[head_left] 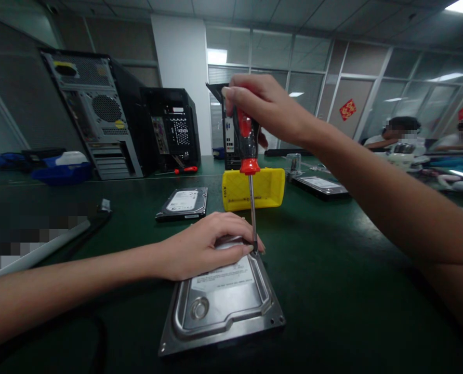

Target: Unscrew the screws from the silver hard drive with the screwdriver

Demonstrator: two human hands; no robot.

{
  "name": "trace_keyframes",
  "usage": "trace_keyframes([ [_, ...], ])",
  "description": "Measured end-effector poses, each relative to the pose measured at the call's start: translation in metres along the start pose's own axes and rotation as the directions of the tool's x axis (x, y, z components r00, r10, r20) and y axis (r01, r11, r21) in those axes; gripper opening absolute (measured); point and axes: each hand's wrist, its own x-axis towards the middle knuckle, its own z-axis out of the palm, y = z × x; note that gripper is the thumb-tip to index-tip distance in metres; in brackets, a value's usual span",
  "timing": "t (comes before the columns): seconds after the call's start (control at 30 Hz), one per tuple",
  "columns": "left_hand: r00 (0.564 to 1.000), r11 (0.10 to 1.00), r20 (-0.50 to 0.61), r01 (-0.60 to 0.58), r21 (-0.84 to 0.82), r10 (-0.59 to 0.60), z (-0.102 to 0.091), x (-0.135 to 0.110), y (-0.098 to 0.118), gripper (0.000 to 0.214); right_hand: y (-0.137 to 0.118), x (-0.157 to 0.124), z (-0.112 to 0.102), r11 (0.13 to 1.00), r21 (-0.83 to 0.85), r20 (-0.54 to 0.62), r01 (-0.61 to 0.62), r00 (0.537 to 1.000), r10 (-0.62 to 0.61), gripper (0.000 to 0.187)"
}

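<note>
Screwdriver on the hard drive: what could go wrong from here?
The screwdriver tip stands right beside the fingertips of the left hand; a slip could jab them. The right hand holds only the handle's upper end, so the long shaft may tilt and skid across the hard drive, scratching its lid.

Red-black screwdriver [248,143], yellow bin [253,189], green table [332,270].

Right hand [262,106] stands screwdriver [249,156] on hard drive [223,301]; left hand [203,244] steadies it.
</note>
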Motion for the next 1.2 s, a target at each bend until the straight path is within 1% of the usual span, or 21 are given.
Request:
trace_keyframes([
  [0.13, 1.000, 1.000, 0.001, -0.008, 0.003, 0.008, 0.000, -0.001, -0.001, 0.019, 0.001, -0.001, -0.006, 1.000, 0.002, 0.011, 0.020, 1.000, -0.020, 0.032],
  [0.3, 1.000, 1.000, 0.000, 0.007, 0.006, -0.007, -0.001, 0.000, -0.001, 0.019, -0.006, -0.002, -0.011, 0.999, -0.008, 0.010, 0.054, 0.998, -0.054, 0.030],
  [0.47, 1.000, 1.000, -0.013, -0.013, 0.006, 0.013, -0.001, 0.000, 0.000, 0.019, -0.014, -0.003, -0.011, 0.994, -0.105, -0.053, 0.027, 0.998, -0.032, 0.033],
  [0.57, 0.999, 1.000, -0.023, -0.028, 0.010, 0.029, -0.001, -0.002, 0.002, 0.019, -0.015, -0.002, -0.012, 0.997, -0.070, -0.120, 0.012, 0.993, -0.020, 0.040],
  [0.63, 0.998, 0.998, -0.031, -0.050, 0.041, 0.051, -0.003, -0.004, 0.004, 0.019, -0.015, 0.000, -0.013, 0.999, -0.029, -0.146, 0.020, 0.989, -0.024, 0.045],
  [0.7, 0.998, 0.995, -0.016, -0.059, 0.077, 0.061, -0.005, -0.006, 0.005, 0.022, -0.014, 0.002, -0.013, 0.999, -0.008, -0.169, -0.037, 0.985, 0.035, 0.048],
  [0.77, 0.998, 0.993, -0.012, -0.067, 0.099, 0.069, -0.007, -0.008, 0.005, 0.022, -0.014, 0.003, -0.013, 0.998, -0.017, -0.178, -0.063, 0.982, 0.059, 0.048],
  [1.0, 0.998, 0.991, -0.026, -0.053, 0.121, 0.057, -0.007, -0.009, 0.005, 0.021, -0.019, 0.003, -0.010, 0.998, 0.004, -0.154, -0.069, 0.986, 0.069, 0.047],
  [1.2, 0.998, 0.992, -0.021, -0.063, 0.106, 0.065, -0.006, -0.008, 0.005, 0.021, -0.021, 0.001, -0.013, 0.999, -0.038, -0.122, -0.021, 0.992, 0.017, 0.048],
])
